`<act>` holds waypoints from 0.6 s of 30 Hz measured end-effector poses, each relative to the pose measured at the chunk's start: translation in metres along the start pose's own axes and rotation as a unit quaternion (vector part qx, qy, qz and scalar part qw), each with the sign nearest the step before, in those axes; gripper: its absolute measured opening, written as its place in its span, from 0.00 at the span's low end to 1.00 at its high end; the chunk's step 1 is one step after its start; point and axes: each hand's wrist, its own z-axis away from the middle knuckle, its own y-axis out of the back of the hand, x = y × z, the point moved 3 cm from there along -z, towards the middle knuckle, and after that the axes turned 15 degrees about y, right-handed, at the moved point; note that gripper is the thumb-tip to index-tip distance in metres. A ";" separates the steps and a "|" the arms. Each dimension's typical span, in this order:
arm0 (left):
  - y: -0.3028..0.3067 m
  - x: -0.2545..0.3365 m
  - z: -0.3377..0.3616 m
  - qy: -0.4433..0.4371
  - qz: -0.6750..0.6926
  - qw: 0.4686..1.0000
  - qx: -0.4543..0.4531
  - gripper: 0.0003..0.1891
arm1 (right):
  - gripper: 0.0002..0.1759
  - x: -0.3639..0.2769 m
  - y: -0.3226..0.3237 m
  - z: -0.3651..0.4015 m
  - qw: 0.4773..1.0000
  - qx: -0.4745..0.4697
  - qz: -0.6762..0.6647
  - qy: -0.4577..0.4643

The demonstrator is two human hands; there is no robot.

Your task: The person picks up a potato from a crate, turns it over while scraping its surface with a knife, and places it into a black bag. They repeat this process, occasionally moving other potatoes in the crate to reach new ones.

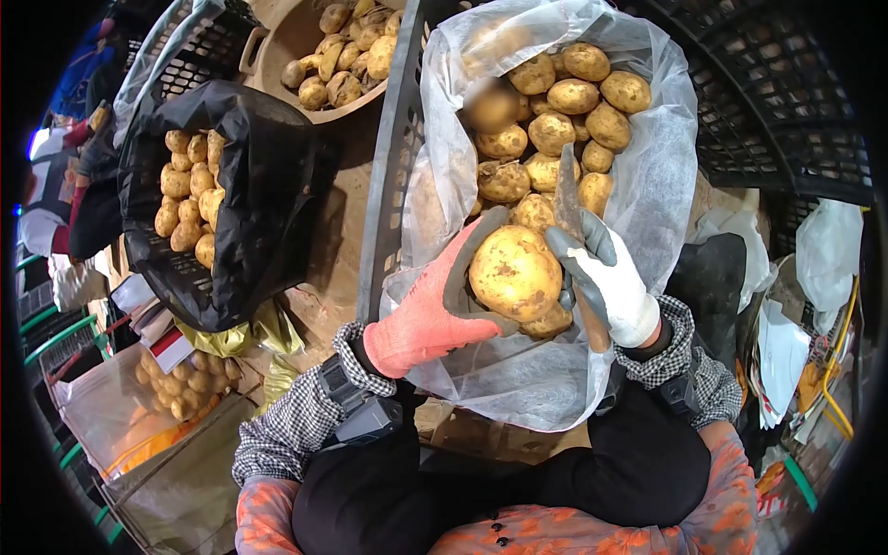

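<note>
My left hand, in a red and grey glove, curves around the left side of a large potato, fingers above and thumb below. On the potato's right side rest the fingertips of my right hand, in a white and grey glove. That hand also grips a knife, its stained blade pointing away from me and its handle towards my lap. Beneath both hands, several soil-marked potatoes lie in a crate lined with a white fabric sheet. One potato at the upper left is blurred.
Left of the lined crate stands a black-lined basket of potatoes. Behind it, a brown tub holds more. A clear bag of potatoes lies at lower left. Black crates stand at upper right, plastic bags below.
</note>
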 end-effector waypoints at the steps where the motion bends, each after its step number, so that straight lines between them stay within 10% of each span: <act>1: 0.000 -0.001 0.000 0.000 0.001 1.000 0.000 0.52 | 0.20 0.002 0.001 0.000 1.000 -0.001 0.004 -0.004; 9: -0.004 -0.006 0.000 0.051 0.126 0.991 0.020 0.48 | 0.24 0.009 0.001 -0.002 0.996 -0.044 0.075 0.036; 13: 0.000 -0.010 -0.001 0.005 -0.048 0.996 0.074 0.48 | 0.29 -0.015 -0.009 0.001 0.883 -0.126 0.386 0.236; 16: 0.002 -0.007 0.005 0.067 -0.014 0.996 0.061 0.46 | 0.22 0.001 0.001 0.006 0.998 -0.046 0.047 -0.010; 18: 0.013 -0.001 0.012 0.025 0.179 0.982 0.048 0.44 | 0.20 0.004 0.014 0.005 0.992 -0.013 -0.104 0.066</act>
